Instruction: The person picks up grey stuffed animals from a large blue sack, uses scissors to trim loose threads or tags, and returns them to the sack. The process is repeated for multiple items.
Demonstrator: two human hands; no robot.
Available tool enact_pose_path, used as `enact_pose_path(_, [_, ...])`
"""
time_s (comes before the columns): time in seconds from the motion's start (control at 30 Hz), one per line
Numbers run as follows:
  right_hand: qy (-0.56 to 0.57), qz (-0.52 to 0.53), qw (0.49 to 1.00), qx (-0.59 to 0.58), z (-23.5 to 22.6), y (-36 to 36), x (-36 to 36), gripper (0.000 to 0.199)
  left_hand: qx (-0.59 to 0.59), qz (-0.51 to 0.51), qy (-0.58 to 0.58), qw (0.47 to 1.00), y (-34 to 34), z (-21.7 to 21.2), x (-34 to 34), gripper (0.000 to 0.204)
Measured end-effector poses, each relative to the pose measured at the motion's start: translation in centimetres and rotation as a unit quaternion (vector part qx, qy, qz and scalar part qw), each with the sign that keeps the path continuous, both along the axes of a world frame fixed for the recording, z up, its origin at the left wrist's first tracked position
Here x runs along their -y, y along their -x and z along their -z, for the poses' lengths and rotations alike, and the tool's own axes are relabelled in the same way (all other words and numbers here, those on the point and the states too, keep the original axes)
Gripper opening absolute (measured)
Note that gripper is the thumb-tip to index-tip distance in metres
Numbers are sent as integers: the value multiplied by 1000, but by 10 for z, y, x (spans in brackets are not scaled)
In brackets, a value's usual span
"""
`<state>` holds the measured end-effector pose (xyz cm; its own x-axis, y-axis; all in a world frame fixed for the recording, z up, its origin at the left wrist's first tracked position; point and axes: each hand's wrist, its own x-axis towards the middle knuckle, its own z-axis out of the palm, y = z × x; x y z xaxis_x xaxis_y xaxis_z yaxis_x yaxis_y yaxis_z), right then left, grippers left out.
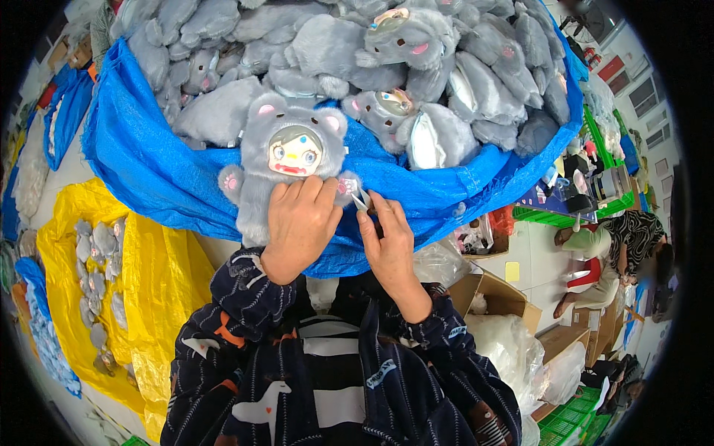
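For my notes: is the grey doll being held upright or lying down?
Upright: the grey doll has its face forward and head on top, with the left hand around its body.

Bright, even overhead light, soft shadows only. Sheen on blue tarp [171,178] & yellow tarp [160,290]. Centre sharp: grey plush doll [286,160] crisp. Heavy fisheye bend twd rim, black corners; far-right shelves & seated person [621,249] smeared, soft.

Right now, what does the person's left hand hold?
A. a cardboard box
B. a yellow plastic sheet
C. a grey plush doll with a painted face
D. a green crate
C: the left hand grips the body of the grey plush doll, in front of the blue tarp.
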<state>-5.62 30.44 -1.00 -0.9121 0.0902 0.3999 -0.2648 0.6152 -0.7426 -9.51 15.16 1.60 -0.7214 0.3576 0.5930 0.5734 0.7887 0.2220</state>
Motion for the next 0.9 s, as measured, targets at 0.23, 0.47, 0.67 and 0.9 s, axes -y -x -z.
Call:
enact_pose_path(0.23, [24, 16, 999, -24, 3, 6, 3, 32, 2, -2, 2, 1000, 1, 0, -2, 31])
enact_pose_path(0.47, [32, 12, 999, -38, 3, 12, 9, 33, -4, 6, -6, 1000, 2, 0, -1, 32])
enact_pose_path(0.67, [13, 18, 999, -25, -1, 11, 8, 33, 1, 6, 1, 1000, 1, 1, -2, 33])
enact_pose_path(0.9, [329, -74, 936, 104, 5, 24, 6, 35, -6, 5, -14, 1000, 1, 1, 0, 36])
